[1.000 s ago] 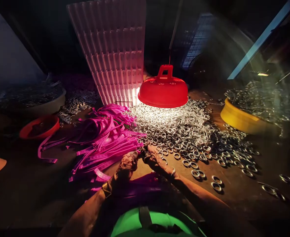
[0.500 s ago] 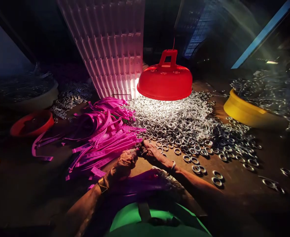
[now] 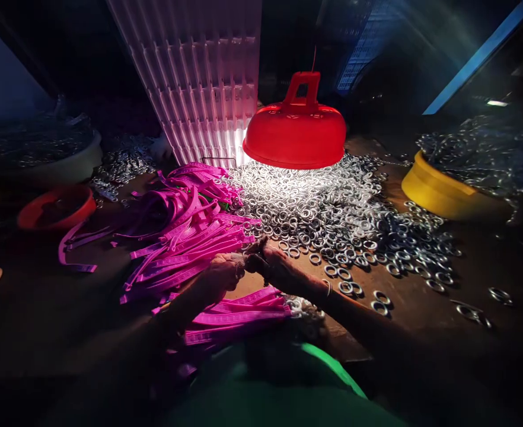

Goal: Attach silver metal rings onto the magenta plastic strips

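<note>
A red lampshade (image 3: 295, 136) partly hides metal rings (image 3: 345, 222) beyond my left hand (image 3: 226, 271) and right hand (image 3: 281, 268), fingers curled, their hold too dark to tell; pink straps (image 3: 194, 252) lie left, long axes slanting rightward.

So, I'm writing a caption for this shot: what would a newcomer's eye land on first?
Probably the bright red lamp shade, near the top centre, with light pouring onto the heap of metal rings below. Next, the vivid pink straps piled left of the rings. Then perhaps the left hand and right hand, close together near the middle.
</note>
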